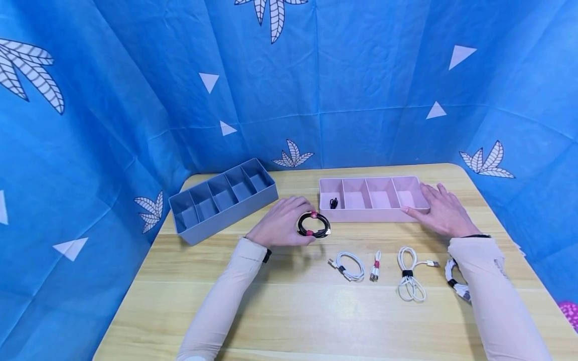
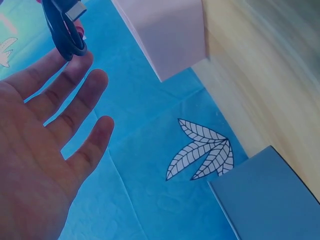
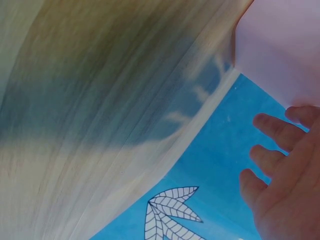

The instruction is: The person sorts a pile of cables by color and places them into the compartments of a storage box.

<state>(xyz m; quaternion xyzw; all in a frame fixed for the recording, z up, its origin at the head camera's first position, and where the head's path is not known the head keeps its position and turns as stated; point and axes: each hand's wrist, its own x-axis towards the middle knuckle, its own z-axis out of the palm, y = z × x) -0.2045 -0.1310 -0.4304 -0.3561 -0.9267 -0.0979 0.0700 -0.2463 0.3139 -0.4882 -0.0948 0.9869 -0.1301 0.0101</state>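
My left hand (image 1: 285,223) pinches a coiled black cable (image 1: 323,233) with red ties between thumb and fingertips, just above the table. In the left wrist view the cable (image 2: 65,37) hangs at the fingertips, the other fingers spread. To its right stands a pink organizer box (image 1: 361,215) with several compartments; a small black cable (image 1: 333,203) lies in its leftmost one. My right hand (image 1: 444,213) touches the box's right end, its thumb at the front rim. In the right wrist view its fingers (image 3: 277,131) are spread beside the pink wall.
A blue-grey divided box (image 1: 230,215) stands angled at the back left. In front of the pink box lie a white cable coil (image 1: 353,273), a short white cable (image 1: 376,264), a longer white cable (image 1: 408,281) and another coil (image 1: 451,276) partly under my right sleeve. A blue curtain (image 1: 361,90) hangs behind.
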